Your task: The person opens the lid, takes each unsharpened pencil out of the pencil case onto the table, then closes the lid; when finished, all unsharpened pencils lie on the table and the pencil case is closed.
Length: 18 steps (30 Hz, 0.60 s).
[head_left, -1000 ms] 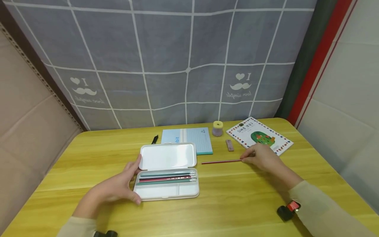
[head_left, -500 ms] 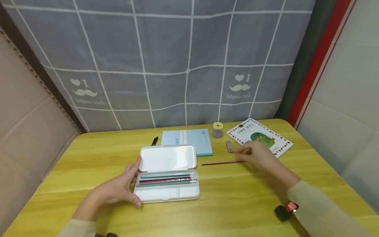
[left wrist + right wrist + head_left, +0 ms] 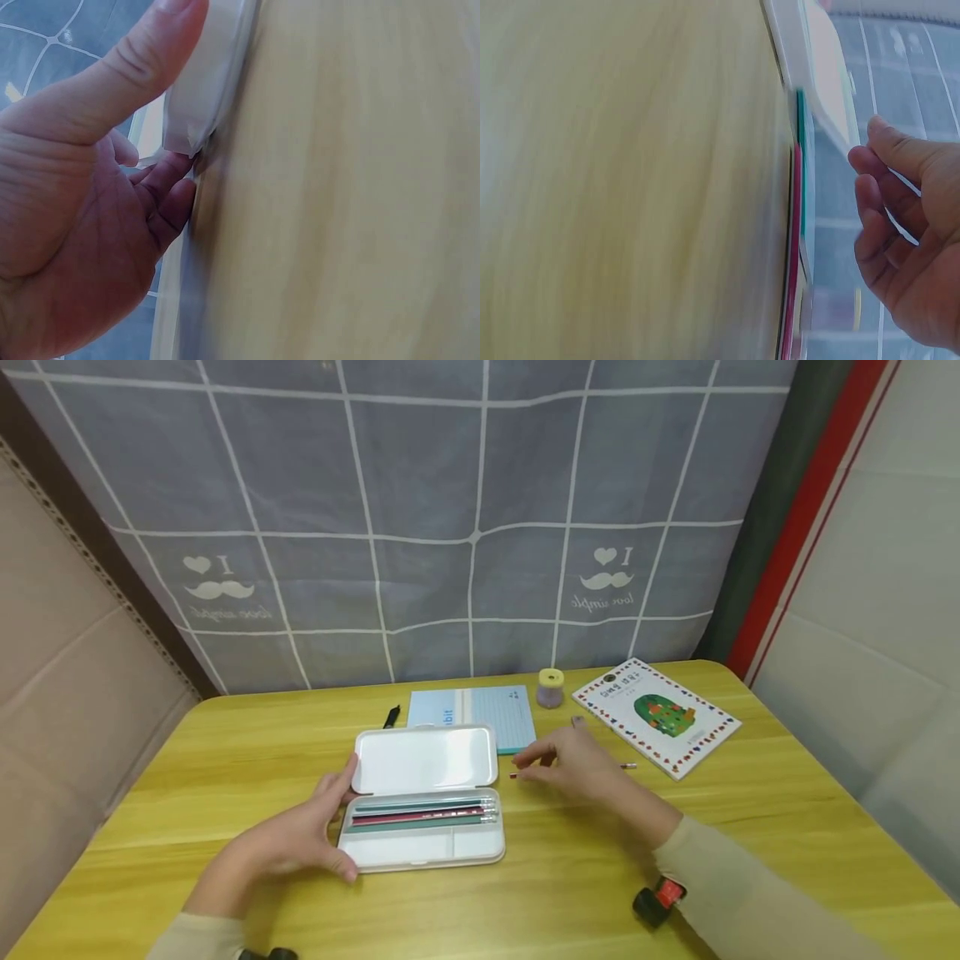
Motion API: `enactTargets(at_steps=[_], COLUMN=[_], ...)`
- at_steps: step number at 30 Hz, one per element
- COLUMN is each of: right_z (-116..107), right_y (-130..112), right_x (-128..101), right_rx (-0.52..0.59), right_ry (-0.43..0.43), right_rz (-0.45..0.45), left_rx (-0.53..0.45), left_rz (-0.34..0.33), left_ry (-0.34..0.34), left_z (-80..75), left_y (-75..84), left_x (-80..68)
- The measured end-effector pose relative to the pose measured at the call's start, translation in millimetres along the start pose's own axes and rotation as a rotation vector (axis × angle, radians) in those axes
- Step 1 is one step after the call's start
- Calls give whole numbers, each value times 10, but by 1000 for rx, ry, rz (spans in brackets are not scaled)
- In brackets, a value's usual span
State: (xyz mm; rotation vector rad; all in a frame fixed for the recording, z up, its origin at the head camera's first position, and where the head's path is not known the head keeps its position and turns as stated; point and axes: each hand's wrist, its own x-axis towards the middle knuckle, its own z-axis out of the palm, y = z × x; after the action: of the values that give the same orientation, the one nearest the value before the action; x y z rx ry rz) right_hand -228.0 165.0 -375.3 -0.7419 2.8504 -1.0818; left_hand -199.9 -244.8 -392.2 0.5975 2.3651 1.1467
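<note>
A white pencil case (image 3: 427, 852) lies with its lid (image 3: 426, 760) folded back, several pencils (image 3: 420, 817) in its upper compartment. My left hand (image 3: 300, 837) holds the case's left end, thumb at the front corner and fingers along the side; the left wrist view shows the thumb (image 3: 131, 71) against its edge. To the right of the case, a dark red pencil (image 3: 628, 766) lies on the table, its middle hidden in the head view by my right hand (image 3: 572, 765). In the right wrist view that hand's loosely bent fingers (image 3: 870, 225) stand apart from the pencil, holding nothing.
Behind the lid lies a blue notebook (image 3: 517, 718), with a black pen (image 3: 392, 717) to its left. A yellow-topped small jar (image 3: 551, 689), a partly hidden eraser (image 3: 578, 722) and a white booklet (image 3: 660, 714) are at the back right. A grey curtain (image 3: 420, 585) hangs behind the table.
My right hand has let go of the pencil's right end and moved left along it, close to its left end. The pencil stays on the table; my left hand keeps its place.
</note>
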Motion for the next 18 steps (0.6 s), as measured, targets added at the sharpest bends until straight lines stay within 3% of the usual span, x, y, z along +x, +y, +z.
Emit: enactTargets(at_steps=[6, 18], right_z=[246, 503], right_y=[-196, -353], right_x=[87, 109], right_rx=[45, -33], right_ry=[-86, -153], right_rz=[5, -7], left_rx=[-6, 48], left_rz=[-2, -15], left_ry=[-3, 8], left_z=[-5, -11], left_y=[-27, -12], left_x=[11, -7])
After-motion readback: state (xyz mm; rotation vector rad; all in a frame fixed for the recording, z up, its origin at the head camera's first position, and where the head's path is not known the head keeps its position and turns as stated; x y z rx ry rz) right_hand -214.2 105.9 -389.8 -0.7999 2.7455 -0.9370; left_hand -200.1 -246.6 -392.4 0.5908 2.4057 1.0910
